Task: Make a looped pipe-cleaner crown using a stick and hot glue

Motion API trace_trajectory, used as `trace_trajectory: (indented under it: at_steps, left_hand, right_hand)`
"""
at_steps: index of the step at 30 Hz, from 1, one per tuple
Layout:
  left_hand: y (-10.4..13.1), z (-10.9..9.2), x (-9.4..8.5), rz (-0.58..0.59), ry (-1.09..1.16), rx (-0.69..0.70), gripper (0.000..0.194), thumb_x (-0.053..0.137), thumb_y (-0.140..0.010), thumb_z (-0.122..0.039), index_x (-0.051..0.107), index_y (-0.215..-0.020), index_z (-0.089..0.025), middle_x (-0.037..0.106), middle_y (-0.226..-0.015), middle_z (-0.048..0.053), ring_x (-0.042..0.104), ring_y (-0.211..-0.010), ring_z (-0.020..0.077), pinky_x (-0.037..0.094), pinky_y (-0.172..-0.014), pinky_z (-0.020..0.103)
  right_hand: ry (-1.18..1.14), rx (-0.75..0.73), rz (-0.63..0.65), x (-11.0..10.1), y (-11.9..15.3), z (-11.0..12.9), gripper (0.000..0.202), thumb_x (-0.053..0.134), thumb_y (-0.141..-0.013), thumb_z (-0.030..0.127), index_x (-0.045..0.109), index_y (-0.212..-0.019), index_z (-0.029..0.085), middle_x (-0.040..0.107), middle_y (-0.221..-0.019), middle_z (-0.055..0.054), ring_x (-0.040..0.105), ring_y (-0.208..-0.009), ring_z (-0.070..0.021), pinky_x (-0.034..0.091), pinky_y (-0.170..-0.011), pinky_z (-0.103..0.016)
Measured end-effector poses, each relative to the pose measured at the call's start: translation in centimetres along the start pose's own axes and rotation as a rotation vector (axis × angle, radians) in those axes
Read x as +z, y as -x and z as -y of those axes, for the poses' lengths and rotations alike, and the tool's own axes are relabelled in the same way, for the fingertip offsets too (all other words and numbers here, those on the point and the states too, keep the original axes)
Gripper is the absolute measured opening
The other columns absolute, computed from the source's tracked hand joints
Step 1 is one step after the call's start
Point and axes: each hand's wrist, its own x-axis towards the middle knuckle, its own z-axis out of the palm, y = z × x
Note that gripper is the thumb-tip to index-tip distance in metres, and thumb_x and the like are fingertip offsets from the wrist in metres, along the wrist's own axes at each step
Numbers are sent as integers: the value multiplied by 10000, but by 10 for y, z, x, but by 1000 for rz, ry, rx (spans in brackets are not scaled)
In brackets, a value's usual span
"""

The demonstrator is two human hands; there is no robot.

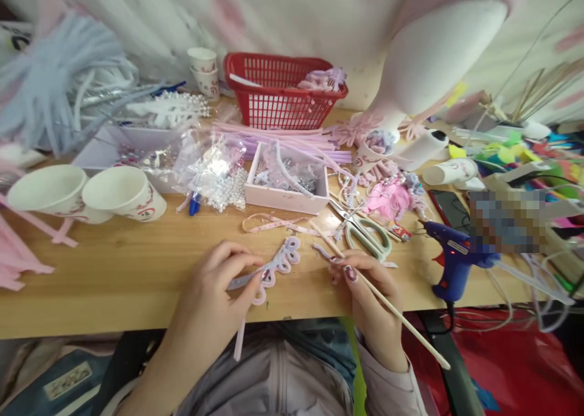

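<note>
Close to the near edge of the wooden tabletop (pixel 137 270) there is a bare strip of wood, open to the left of the hands as far as two white paper cups (pixel 86 194). The left hand (pixel 214 288) is closed on a looped lilac pipe-cleaner piece (pixel 276 267), fuzzy and scalloped, which lies just above the table edge with one pink tail hanging down past it. The right hand (pixel 365 291) pinches a thin wooden stick (pixel 387 300) that slants from the middle of the table out over the edge; a short lilac bit sits at its fingertips.

Just behind the hands lie a pale measuring tape (pixel 274 223) and green-handled scissors (pixel 365 233). A blue glue gun (pixel 451 258) stands to the right, near the edge. Farther back, a pink tray (pixel 287 197) of trimmings, bags of beads (pixel 219 173), long pink stems and a red mesh basket (pixel 283 93) crowd the surface.
</note>
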Motion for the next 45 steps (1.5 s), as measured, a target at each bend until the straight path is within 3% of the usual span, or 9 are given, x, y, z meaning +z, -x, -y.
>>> trace_trajectory:
  at_steps: [4, 10, 16, 19, 24, 38, 45]
  left_hand:
    - [-4, -11, 2, 95, -168, -8, 135, 639, -864, -221, 761, -919, -206, 687, -955, 70, 662, -937, 281, 508, -853, 427]
    - [-20, -28, 2, 294, -308, -134, 171, 681, -856, -243, 736, -1007, -182, 700, -1087, 88, 646, -1072, 279, 471, -945, 394]
    - [-24, -44, 10, 292, -492, -108, 193, 659, -816, -197, 727, -981, -124, 734, -1056, 151, 671, -1035, 325, 461, -890, 391]
    - [-28, -48, 10, 305, -546, -94, 141, 636, -795, -203, 745, -859, -139, 761, -965, 161, 689, -961, 347, 449, -819, 398]
    - [-35, -48, 5, 375, -524, -113, 158, 635, -754, -244, 701, -614, -212, 748, -678, 59, 702, -747, 266, 406, -629, 320]
    - [-44, -39, -1, 366, -486, -128, 60, 665, -704, -251, 670, -713, -192, 752, -728, 51, 680, -718, 226, 402, -605, 287]
    - [-55, -40, -26, 512, -431, -118, 97, 695, -550, -156, 630, -600, -208, 683, -633, -4, 598, -616, 176, 378, -566, 263]
  right_hand:
    - [81, 23, 37, 3, -5, 4, 108, 652, -946, 315, 715, -874, 265, 694, -851, -4, 641, -849, -165, 504, -805, -279]
    - [83, 95, -4, 8, -8, 4, 188, 679, -906, 376, 706, -828, 207, 685, -713, -16, 606, -638, -152, 459, -592, -251]
    - [65, 67, -7, 10, -11, 0, 231, 664, -879, 406, 704, -803, 192, 688, -718, -34, 612, -674, -180, 466, -621, -279]
    - [69, 35, -8, 11, -13, 1, 251, 649, -872, 417, 693, -772, 191, 683, -700, -33, 608, -677, -183, 462, -632, -285]
    - [75, -10, -1, 11, -13, 4, 265, 629, -867, 424, 681, -761, 187, 684, -685, -32, 609, -653, -180, 451, -624, -286]
    - [78, -33, -1, 13, -11, 5, 241, 599, -887, 391, 679, -802, 180, 713, -718, -43, 629, -653, -185, 468, -634, -295]
    - [70, -43, 2, 12, -11, 5, 284, 595, -903, 426, 664, -785, 177, 698, -701, -45, 628, -652, -186, 469, -624, -293]
